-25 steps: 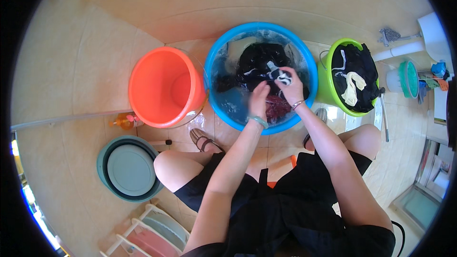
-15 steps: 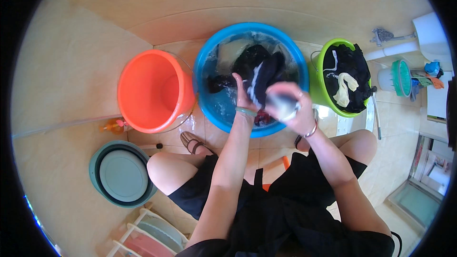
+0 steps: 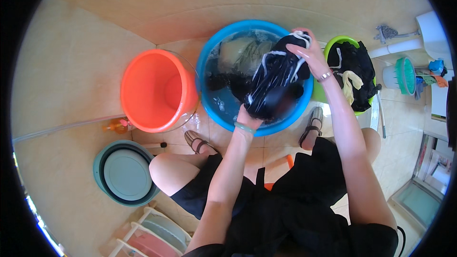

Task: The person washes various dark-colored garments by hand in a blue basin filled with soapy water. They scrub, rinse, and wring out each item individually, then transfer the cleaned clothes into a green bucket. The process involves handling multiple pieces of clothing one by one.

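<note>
A wet black garment with white trim or cords (image 3: 275, 80) is stretched slantwise between my hands over the blue basin (image 3: 202, 97). My right hand (image 3: 312, 56) grips its upper end by the basin's far right rim, with thumb and fingers around the cloth. At the lower end, my left hand (image 3: 249, 118) holds the garment near the basin's front; its fingers are partly hidden by cloth. Water fills the basin, where more dark cloth (image 3: 223, 82) and a pale grey-green cloth (image 3: 245, 50) lie soaking.
To the left stands an orange bucket (image 3: 147, 90), with a grey-green collapsible basin (image 3: 126, 173) nearer me. A lime-green bucket (image 3: 320, 95) on the right holds black clothes and a cream cloth (image 3: 351, 85). Beyond it are a white pipe (image 3: 397, 49) and a teal-rimmed basket (image 3: 405, 76).
My right hand has moved up and to the right, pulling the garment out long. My left hand, earlier spread against the cloth, now grips its lower end. The right foot shows more.
</note>
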Action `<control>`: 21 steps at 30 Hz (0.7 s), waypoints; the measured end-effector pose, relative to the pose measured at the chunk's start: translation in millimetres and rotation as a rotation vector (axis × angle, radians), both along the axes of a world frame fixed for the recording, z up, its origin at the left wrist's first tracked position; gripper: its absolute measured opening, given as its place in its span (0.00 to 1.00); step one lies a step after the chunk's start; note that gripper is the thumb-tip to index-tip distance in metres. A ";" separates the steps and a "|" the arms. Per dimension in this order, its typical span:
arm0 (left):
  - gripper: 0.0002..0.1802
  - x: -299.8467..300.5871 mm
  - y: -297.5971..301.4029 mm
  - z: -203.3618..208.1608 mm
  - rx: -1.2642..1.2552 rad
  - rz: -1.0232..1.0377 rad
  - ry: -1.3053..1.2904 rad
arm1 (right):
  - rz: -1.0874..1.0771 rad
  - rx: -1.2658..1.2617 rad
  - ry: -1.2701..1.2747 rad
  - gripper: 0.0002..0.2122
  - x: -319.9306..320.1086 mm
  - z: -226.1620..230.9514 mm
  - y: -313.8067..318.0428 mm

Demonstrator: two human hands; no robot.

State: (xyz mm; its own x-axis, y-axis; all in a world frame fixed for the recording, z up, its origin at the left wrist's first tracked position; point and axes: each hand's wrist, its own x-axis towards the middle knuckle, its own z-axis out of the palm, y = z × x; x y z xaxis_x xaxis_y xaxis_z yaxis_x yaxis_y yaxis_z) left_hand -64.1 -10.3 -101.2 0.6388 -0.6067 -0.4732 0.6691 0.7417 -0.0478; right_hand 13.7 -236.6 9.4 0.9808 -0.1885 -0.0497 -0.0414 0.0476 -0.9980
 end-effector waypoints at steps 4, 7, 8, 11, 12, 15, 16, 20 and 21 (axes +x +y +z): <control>0.26 1.9 -7.1 49.4 -0.172 0.048 -0.034 | -0.090 0.007 0.267 0.32 6.9 -77.9 2.4; 0.29 12.8 -11.5 80.4 -0.253 0.096 -0.014 | -0.203 0.539 0.367 0.35 -30.0 -119.0 26.7; 0.34 8.4 -3.9 77.0 -0.210 0.089 -0.031 | -0.290 0.728 0.472 0.33 -46.7 -97.6 48.2; 0.38 6.4 -23.9 84.7 -0.277 0.102 -0.061 | -0.323 0.748 0.295 0.32 -105.3 -162.0 47.3; 0.38 5.1 -27.3 82.2 -0.299 0.136 -0.086 | -0.240 0.750 0.218 0.32 -119.7 -177.4 53.7; 0.37 -1.2 -27.9 74.4 -0.320 0.229 -0.143 | -0.238 1.253 0.203 0.35 -141.6 -161.6 111.0; 0.37 -6.6 -27.4 72.0 -0.307 0.245 -0.137 | -0.193 1.275 0.208 0.34 -140.2 -146.6 119.4; 0.32 -29.0 -37.3 62.7 -0.533 0.441 -0.025 | 0.006 1.366 0.169 0.32 -92.6 -76.8 129.9; 0.30 -29.7 -40.7 72.5 -0.462 0.460 -0.017 | 0.052 1.381 0.146 0.32 -83.9 -66.4 126.4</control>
